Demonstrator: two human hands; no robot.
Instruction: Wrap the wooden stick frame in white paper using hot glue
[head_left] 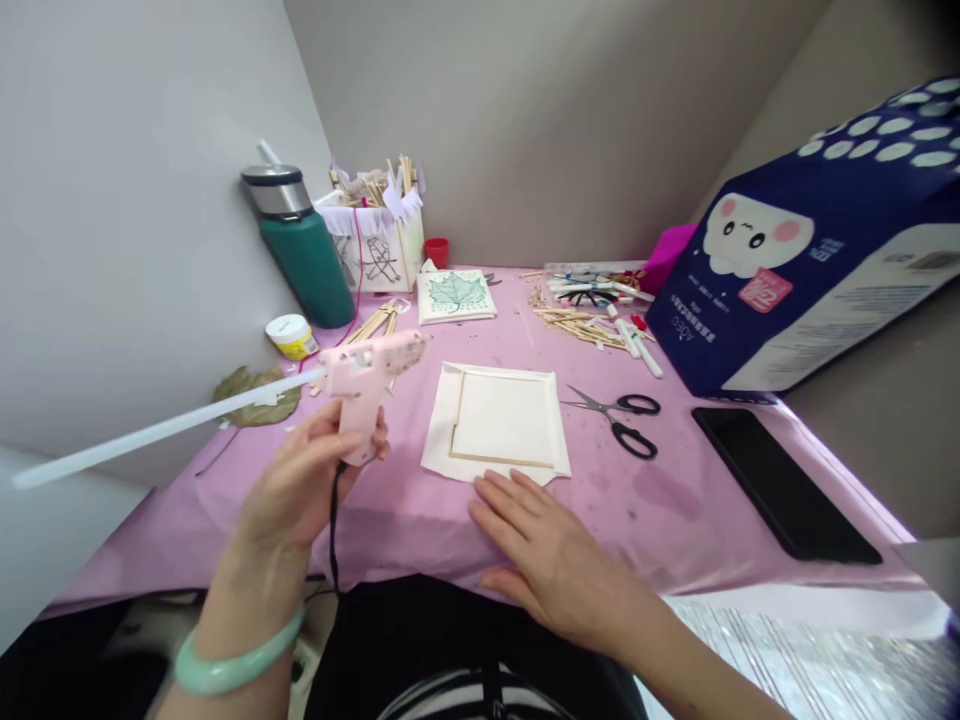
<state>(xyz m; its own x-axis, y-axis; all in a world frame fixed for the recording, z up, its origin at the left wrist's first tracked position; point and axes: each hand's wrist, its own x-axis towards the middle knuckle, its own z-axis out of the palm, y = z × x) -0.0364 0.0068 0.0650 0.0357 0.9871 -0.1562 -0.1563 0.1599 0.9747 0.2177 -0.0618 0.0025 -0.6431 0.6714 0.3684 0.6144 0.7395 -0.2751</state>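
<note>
My left hand (296, 490) grips a pink hot glue gun (367, 375) by its handle and holds it up above the table. A long translucent glue stick (165, 430) juts from the gun's rear toward the left, and a black cord hangs from the handle. My right hand (540, 550) rests flat on the pink tablecloth (675, 510), fingers apart and empty. Its fingertips are just below a white paper sheet (442, 445). On that sheet lies a square pale board (502, 420) with thin wooden strips along its edges.
Black-handled scissors (619, 420) and a black phone (780, 480) lie to the right. Wooden sticks (577, 325), markers, and a leaf-pattern tile (456, 296) sit farther back. A dried leaf (256, 398), green tumbler (307, 255), and stick-filled box (375, 250) stand left. A large navy package (795, 250) occupies the right.
</note>
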